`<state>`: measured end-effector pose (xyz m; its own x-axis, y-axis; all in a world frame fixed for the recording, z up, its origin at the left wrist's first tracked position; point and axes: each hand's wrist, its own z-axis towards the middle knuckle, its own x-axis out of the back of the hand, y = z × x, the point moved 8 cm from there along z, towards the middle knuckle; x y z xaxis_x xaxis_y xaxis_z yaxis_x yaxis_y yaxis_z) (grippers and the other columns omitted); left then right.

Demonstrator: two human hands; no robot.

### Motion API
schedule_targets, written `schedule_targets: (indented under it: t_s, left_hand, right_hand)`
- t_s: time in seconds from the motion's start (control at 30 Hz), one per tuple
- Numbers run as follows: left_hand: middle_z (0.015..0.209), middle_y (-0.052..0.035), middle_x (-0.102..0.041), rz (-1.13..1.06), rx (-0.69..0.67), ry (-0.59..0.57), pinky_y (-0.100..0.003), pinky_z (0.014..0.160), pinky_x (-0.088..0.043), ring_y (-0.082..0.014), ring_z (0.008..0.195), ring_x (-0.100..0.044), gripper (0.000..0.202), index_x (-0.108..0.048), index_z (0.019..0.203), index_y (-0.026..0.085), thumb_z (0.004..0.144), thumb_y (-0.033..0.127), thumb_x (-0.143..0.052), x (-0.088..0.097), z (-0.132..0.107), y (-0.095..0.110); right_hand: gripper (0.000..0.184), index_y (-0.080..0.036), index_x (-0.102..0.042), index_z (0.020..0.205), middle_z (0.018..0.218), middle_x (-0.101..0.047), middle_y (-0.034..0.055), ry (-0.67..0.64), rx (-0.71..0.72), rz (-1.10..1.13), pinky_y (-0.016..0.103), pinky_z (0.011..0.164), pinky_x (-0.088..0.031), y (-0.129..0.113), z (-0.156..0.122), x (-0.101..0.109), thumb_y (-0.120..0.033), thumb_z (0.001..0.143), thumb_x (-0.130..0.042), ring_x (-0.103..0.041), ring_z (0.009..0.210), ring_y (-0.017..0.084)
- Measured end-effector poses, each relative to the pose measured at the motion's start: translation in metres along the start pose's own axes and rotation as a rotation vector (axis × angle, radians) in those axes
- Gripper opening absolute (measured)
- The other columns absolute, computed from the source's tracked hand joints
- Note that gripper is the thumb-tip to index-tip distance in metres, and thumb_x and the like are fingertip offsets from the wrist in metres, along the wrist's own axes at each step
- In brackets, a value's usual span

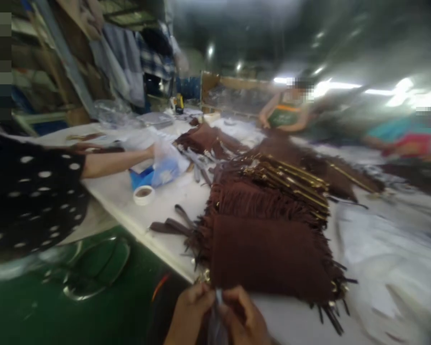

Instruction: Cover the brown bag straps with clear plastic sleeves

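At the bottom of the head view, my left hand [191, 311] and my right hand [244, 314] are close together with bent fingers. Both pinch a narrow greyish strip [218, 323] that runs down between them; blur hides its exact kind. Just beyond my fingers lies a dark brown fringed pouch [266, 254] on the white table, with small gold metal fittings at its near corners. Behind it, more brown fringed pouches [258, 199] are piled, several with gold zippers [298, 175]. Brown wrist straps [170, 226] stick out to the left of the pile.
A co-worker's arm [120, 162] in a dotted sleeve reaches to a blue and clear plastic bag [161, 167]. A tape roll [143, 195] sits near the table edge. White sheeting [384, 268] lies at right. Two people are across the table. A metal ring frame [96, 268] is on the green floor.
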<state>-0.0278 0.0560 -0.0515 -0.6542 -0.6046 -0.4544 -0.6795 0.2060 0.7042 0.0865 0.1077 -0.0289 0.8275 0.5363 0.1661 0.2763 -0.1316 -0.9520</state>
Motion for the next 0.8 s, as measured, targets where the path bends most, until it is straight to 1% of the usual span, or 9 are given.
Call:
schedule_targets:
  t_s: [0.03,0.1,0.17,0.27,0.37,0.47,0.53,0.63,0.8]
  left_hand:
    - [0.062,-0.0003,-0.057,0.077,-0.031,-0.016,-0.026,0.059,-0.041,-0.0153,0.061,-0.052,0.027,-0.061,0.066,0.012,0.067,0.032,-0.079,0.004,0.000,-0.002]
    - [0.059,0.0006,-0.053,0.201,-0.110,0.019,-0.025,0.056,-0.035,-0.0141,0.058,-0.047,0.024,-0.057,0.061,0.014,0.067,0.033,-0.071,0.009,-0.001,0.001]
    - [0.056,0.0018,-0.048,0.279,-0.163,0.058,-0.025,0.053,-0.031,-0.0130,0.055,-0.041,0.022,-0.055,0.058,0.016,0.067,0.034,-0.065,0.007,-0.003,0.008]
    - [0.053,0.0028,-0.044,0.304,-0.181,0.075,-0.025,0.052,-0.028,-0.0124,0.053,-0.037,0.022,-0.054,0.055,0.017,0.066,0.034,-0.063,-0.002,-0.006,0.018]
    - [0.052,0.0026,-0.047,0.245,-0.129,0.047,-0.025,0.052,-0.030,-0.0122,0.051,-0.038,0.025,-0.057,0.056,0.017,0.063,0.038,-0.068,-0.004,-0.005,0.015]
    - [0.054,0.0020,-0.051,0.094,0.022,-0.035,-0.025,0.053,-0.035,-0.0125,0.048,-0.044,0.033,-0.059,0.063,0.015,0.061,0.043,-0.077,-0.003,-0.002,-0.004]
    - [0.056,0.0008,-0.053,-0.027,0.097,-0.103,-0.025,0.053,-0.038,-0.0139,0.049,-0.050,0.035,-0.060,0.066,0.014,0.062,0.042,-0.082,-0.004,-0.002,-0.016]
    - [0.060,-0.0032,-0.059,-0.137,0.126,-0.150,-0.026,0.055,-0.042,-0.0171,0.055,-0.057,0.036,-0.064,0.072,0.012,0.066,0.042,-0.083,-0.005,-0.006,-0.023]
    - [0.073,-0.0069,-0.066,-0.136,0.088,-0.127,-0.025,0.062,-0.045,-0.0187,0.066,-0.062,0.041,-0.067,0.089,0.012,0.075,0.049,-0.078,0.002,-0.010,-0.022]
  right_hand:
    - [0.028,-0.021,-0.061,0.085,0.077,-0.069,0.0005,0.004,-0.027,0.033,0.023,0.061,-0.049,0.006,-0.001,-0.004,-0.048,0.081,-0.064,-0.066,0.077,0.019]
    - [0.030,-0.022,-0.060,0.085,0.081,-0.071,0.0021,0.014,-0.063,0.069,0.020,0.053,-0.044,0.011,-0.003,-0.008,-0.051,0.080,-0.064,-0.066,0.075,0.019]
    - [0.032,-0.022,-0.060,0.085,0.081,-0.071,0.0023,0.006,-0.074,0.063,0.019,0.048,-0.042,0.010,-0.006,-0.010,-0.054,0.080,-0.063,-0.065,0.069,0.018]
    - [0.034,-0.023,-0.060,0.085,0.073,-0.069,0.0009,-0.010,-0.068,0.064,0.020,0.045,-0.040,0.006,-0.008,-0.010,-0.056,0.081,-0.062,-0.061,0.059,0.016]
    - [0.032,-0.023,-0.060,0.085,0.063,-0.064,-0.0018,-0.029,-0.048,0.101,0.020,0.044,-0.040,0.006,-0.007,-0.012,-0.055,0.080,-0.064,-0.056,0.049,0.014]
    - [0.031,-0.023,-0.059,0.085,0.060,-0.061,-0.0043,-0.015,-0.068,0.143,0.019,0.043,-0.039,0.014,-0.005,-0.013,-0.053,0.079,-0.065,-0.052,0.045,0.011]
    - [0.033,-0.023,-0.059,0.085,0.057,-0.056,-0.0061,0.007,-0.091,0.157,0.019,0.043,-0.037,0.022,-0.004,-0.013,-0.054,0.078,-0.066,-0.050,0.044,0.010]
    - [0.038,-0.022,-0.060,0.088,0.055,-0.053,-0.0066,0.032,-0.100,0.128,0.019,0.041,-0.037,0.030,-0.005,-0.010,-0.058,0.076,-0.066,-0.050,0.043,0.011]
    - [0.049,-0.022,-0.063,0.105,0.060,-0.064,-0.0019,0.048,-0.041,-0.050,0.021,0.042,-0.044,0.034,-0.013,-0.004,-0.065,0.081,-0.057,-0.059,0.045,0.015]
